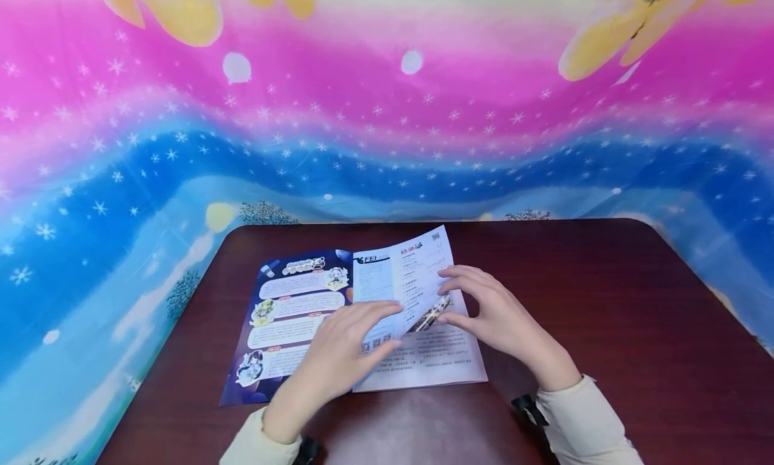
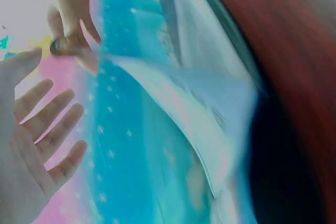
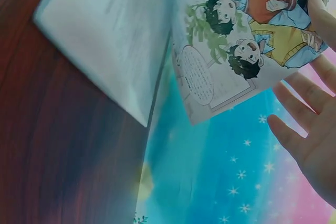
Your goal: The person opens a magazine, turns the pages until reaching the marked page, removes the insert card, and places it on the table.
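An open magazine [image 1: 450, 367] lies on the table, its left page [image 1: 299, 317] dark purple with white text boxes and cartoon figures. My right hand [image 1: 496, 310] pinches the outer edge of a raised page [image 1: 417, 270] between thumb and fingers, and the page bends upward. Cartoon children show on the back of that page [image 3: 231, 40] in the right wrist view. Over the inner part of the magazine is my left hand [image 1: 345, 337], its fingers extended toward the raised page. The left wrist view shows the left hand [image 2: 42, 129] with fingers spread, holding nothing.
The dark reddish-brown table [image 1: 605, 304] has rounded far corners. Behind and around it hangs a colourful cloth [image 1: 363, 136] with snowflakes on pink and blue. Pale sleeves [image 1: 583, 418] cover both forearms, with a black strap [image 1: 529, 410] near the right wrist.
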Available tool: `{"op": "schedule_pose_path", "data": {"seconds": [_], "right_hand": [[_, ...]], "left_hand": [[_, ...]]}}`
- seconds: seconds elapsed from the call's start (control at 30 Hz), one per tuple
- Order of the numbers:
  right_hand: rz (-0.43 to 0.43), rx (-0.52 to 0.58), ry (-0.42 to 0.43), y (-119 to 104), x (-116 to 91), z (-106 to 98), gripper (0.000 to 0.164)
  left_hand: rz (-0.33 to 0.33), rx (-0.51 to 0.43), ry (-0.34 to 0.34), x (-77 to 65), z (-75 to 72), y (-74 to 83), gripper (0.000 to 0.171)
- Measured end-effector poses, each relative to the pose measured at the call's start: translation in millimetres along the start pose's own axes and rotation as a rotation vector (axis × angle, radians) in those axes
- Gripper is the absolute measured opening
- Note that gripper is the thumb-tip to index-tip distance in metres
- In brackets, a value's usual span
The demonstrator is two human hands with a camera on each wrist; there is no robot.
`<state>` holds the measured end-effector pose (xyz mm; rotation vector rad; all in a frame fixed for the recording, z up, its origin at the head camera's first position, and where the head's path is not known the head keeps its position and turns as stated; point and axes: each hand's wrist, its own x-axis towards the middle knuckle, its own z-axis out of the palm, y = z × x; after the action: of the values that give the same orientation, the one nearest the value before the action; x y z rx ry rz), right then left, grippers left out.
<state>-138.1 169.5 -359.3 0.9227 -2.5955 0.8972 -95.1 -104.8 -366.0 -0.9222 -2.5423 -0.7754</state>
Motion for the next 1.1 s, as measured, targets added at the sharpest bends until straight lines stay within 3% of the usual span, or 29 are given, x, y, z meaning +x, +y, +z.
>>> {"op": "schedule_pose_path", "data": {"seconds": [0.2, 0.43, 0.73, 0.97, 1.1], "right_hand": [[-0.005, 0.008, 0.01, -7.1, 2.7, 3.2, 0.037], [-0.037, -0.011, 0.048, -8.2, 2.5, -1.8, 0.043], [-0.036, 0.016, 0.046, -11.2, 3.5, 2.5, 0.053], [-0.079, -0.028, 0.084, -12.8, -0.5, 5.1, 0.059], [-0.091, -0.045, 0.093, -11.7, -5.6, 4.8, 0.056]], "left_hand": [[0.113, -0.011, 0.039, 19.8, 12.7, 15.9, 0.055], [0.158, -0.028, 0.098, 27.9, 14.7, 21.5, 0.044], [0.152, -0.049, 0.112, 24.7, 12.6, 16.6, 0.046], [0.1, -0.054, 0.122, 21.1, 10.9, 12.6, 0.042], [0.053, -0.033, 0.101, 14.4, 6.0, 7.6, 0.05]]}}
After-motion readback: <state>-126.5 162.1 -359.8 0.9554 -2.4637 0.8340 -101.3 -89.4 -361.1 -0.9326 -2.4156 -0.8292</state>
